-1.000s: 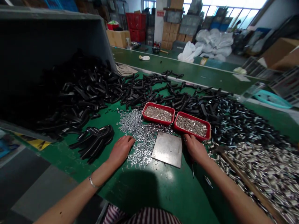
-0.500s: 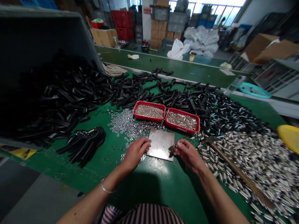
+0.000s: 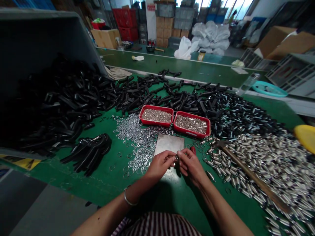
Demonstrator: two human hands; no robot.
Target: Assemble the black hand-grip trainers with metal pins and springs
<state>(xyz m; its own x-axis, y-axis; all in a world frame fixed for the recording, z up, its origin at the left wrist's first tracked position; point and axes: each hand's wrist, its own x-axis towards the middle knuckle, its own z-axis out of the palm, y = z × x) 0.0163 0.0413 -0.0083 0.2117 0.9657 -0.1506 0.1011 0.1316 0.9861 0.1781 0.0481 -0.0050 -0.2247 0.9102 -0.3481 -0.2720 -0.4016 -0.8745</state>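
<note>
My left hand [image 3: 161,164] and my right hand [image 3: 192,165] meet over the near part of a flat metal plate [image 3: 169,143]. Both are closed, fingertips pinched around something small and shiny between them, too small to name. Behind the plate stand two red trays, the left tray [image 3: 156,123] and the right tray [image 3: 192,132], filled with tiny metal parts. Loose metal rings [image 3: 137,144] are spread left of the plate. Silvery cylinders [image 3: 258,157] are heaped to the right, beside a hammer [image 3: 253,177].
A large grey bin [image 3: 90,42] of black handles [image 3: 73,95] lies tipped at the left. A bundle of black handles [image 3: 91,152] rests nearer. Black parts with metal pins [image 3: 236,114] cover the back right. A yellow lid [image 3: 305,141] is at the right edge.
My left hand has moved right and my right hand slightly left, so their fingertips now meet. The dark object formerly at my right fingertips no longer shows clearly. The view has shifted slightly.
</note>
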